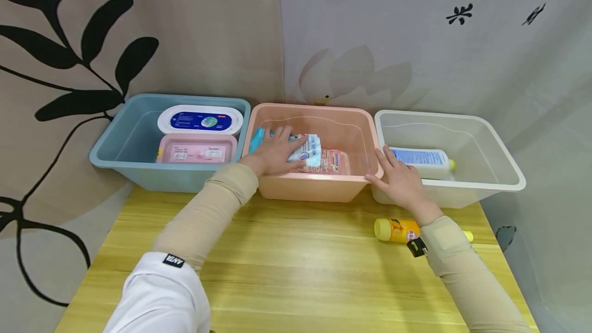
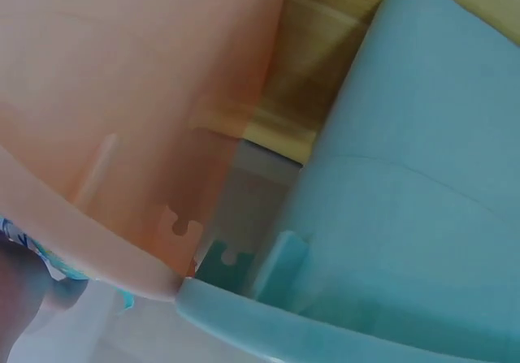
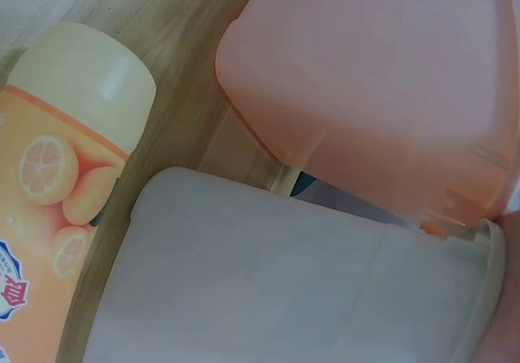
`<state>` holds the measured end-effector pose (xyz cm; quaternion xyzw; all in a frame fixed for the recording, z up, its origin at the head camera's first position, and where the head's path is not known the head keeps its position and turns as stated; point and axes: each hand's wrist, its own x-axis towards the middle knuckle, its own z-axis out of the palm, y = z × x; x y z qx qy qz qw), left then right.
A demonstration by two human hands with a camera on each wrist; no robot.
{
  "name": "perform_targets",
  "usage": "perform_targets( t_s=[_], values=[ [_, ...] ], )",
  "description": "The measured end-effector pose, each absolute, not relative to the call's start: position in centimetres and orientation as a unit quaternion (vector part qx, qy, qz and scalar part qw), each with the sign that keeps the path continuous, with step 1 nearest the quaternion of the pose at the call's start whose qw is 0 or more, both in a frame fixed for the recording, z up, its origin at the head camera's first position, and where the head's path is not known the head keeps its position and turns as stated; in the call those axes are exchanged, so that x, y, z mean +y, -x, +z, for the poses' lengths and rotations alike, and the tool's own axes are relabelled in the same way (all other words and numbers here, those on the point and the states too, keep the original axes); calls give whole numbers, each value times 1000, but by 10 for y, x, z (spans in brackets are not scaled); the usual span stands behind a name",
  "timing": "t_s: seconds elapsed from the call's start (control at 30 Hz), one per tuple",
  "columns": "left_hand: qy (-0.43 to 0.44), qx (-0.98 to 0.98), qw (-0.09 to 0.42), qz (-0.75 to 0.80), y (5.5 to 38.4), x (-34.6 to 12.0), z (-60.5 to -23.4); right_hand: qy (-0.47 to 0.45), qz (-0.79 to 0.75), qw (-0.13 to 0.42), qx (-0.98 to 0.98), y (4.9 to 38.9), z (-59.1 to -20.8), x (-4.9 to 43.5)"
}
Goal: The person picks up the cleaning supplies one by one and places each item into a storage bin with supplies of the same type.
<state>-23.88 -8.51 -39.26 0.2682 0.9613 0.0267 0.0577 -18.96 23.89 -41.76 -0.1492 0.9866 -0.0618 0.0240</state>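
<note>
My left hand (image 1: 275, 153) reaches over the front rim of the peach bin (image 1: 305, 189), fingers spread across a blue and white soft packet (image 1: 312, 150). A pink packet (image 1: 335, 162) lies beside it on the bin floor. My right hand (image 1: 400, 181) rests where the peach bin meets the white bin (image 1: 467, 185), its fingers over the rims. Inside the white bin lies a white bottle (image 1: 427, 161) with a blue label and yellow-green cap. Below the right wrist, a yellow bottle (image 1: 402, 230) with orange pictures lies on the table, partly hidden by the forearm.
At the left, the blue bin (image 1: 162, 166) holds a white oval pack (image 1: 201, 120) and a pink wipes pack (image 1: 198, 149). All three bins stand side by side along the back of the wooden table (image 1: 300, 271), against a patterned curtain (image 1: 208, 30).
</note>
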Motion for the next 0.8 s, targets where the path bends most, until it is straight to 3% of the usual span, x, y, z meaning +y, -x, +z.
perform_targets(
  t_s=[0.17,0.8],
  values=[
    [-265,962,61,35,239,-86,-393,148,-63,25,987,189,-417,238],
    [-274,959,-3,73,238,-100,-393,153,-58,15,986,190,-419,239]
  ],
)
